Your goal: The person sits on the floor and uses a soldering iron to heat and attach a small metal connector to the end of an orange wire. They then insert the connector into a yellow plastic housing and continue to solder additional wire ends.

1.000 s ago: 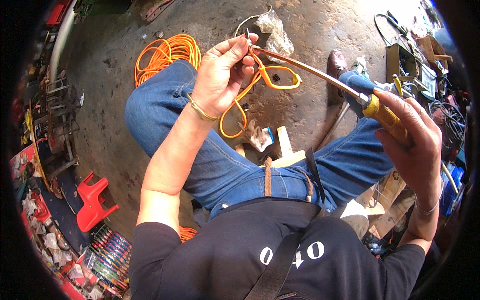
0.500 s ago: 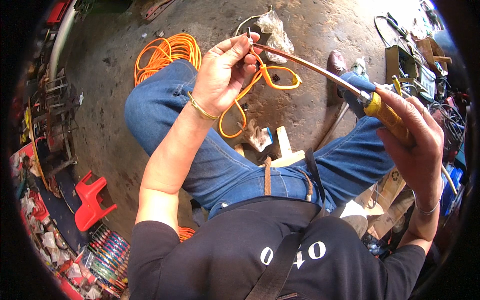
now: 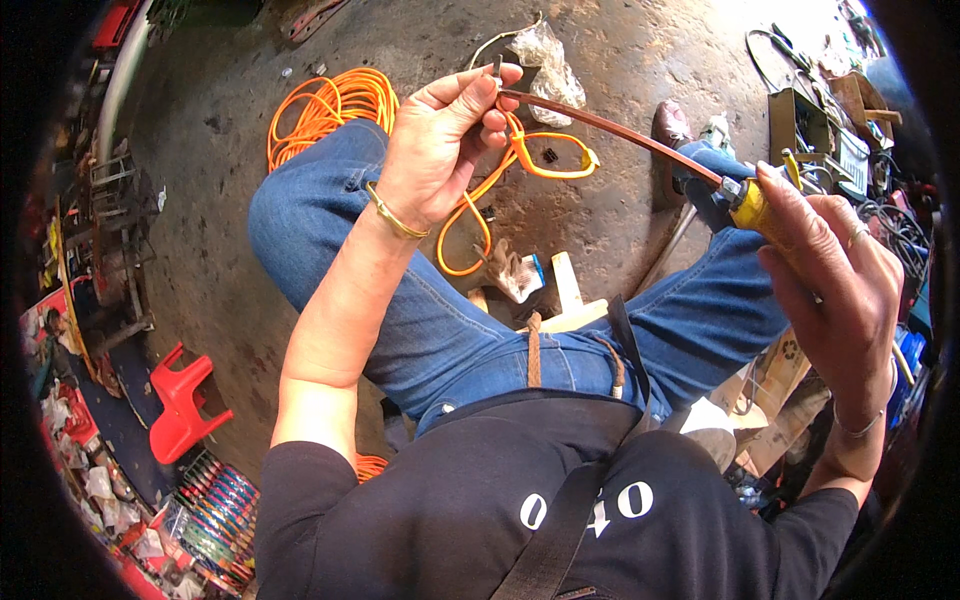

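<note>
Up at the top centre, my left hand [image 3: 432,150] is closed in a pinch on the end of an orange cable [image 3: 466,203]. A small metal piece [image 3: 498,68] sticks up between its thumb and forefinger; its exact kind is too small to tell. At the right, the fingers of my right hand [image 3: 845,275] are closed around the yellow handle of a long screwdriver [image 3: 625,133]. Its reddish-brown shaft slants up to the left, and the tip meets the small piece at my left fingertips. Below them the cable hangs in a loop.
A coil of orange cable [image 3: 335,103] lies on the floor beyond my left knee. Nearby are a crumpled plastic bag [image 3: 555,78] and a glove [image 3: 515,272]. A red plastic stool [image 3: 183,402] stands at left. Tools and boxes crowd the right side, with a grey box [image 3: 850,160] among them.
My right hand has shifted slightly right and its fingers have changed position around the screwdriver handle. The screwdriver has moved slightly left and down. My left hand keeps its pinch, almost still.
</note>
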Motion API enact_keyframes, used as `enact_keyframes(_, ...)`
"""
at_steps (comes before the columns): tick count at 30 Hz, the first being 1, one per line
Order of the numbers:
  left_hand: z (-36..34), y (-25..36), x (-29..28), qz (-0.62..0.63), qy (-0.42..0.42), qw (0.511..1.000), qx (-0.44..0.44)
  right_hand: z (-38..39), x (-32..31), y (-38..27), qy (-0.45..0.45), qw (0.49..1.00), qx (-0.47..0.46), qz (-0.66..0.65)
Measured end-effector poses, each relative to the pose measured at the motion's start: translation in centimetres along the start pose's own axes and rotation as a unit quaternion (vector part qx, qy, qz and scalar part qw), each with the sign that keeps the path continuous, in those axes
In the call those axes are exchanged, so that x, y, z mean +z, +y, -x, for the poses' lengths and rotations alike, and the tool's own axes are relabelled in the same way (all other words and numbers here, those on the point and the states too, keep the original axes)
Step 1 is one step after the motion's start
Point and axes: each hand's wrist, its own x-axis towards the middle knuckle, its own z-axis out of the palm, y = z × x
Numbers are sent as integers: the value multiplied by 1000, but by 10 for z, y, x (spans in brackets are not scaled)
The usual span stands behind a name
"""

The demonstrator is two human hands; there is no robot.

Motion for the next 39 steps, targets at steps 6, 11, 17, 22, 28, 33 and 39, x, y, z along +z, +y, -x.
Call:
enact_keyframes(6,2,-9,2,-1,-1,998,60,5,7,-5,-21,996,23,-79)
enact_keyframes(11,1,-14,1,-17,3,996,82,7,20,-3,-58,945,126,-296)
enact_keyframes(17,5,-15,0,-30,1,996,80,9,26,-2,-65,868,212,-444)
enact_keyframes(22,3,-19,2,-47,31,994,93,12,31,-7,-102,759,343,-544)
enact_keyframes(28,4,-16,0,-71,35,992,102,9,32,-8,-107,716,378,-577)
enact_keyframes(33,2,-15,-3,-69,20,990,118,11,30,-2,-122,674,394,-613)
enact_keyframes(39,3,-17,-4,-68,23,989,133,6,32,-2,-138,631,400,-650)
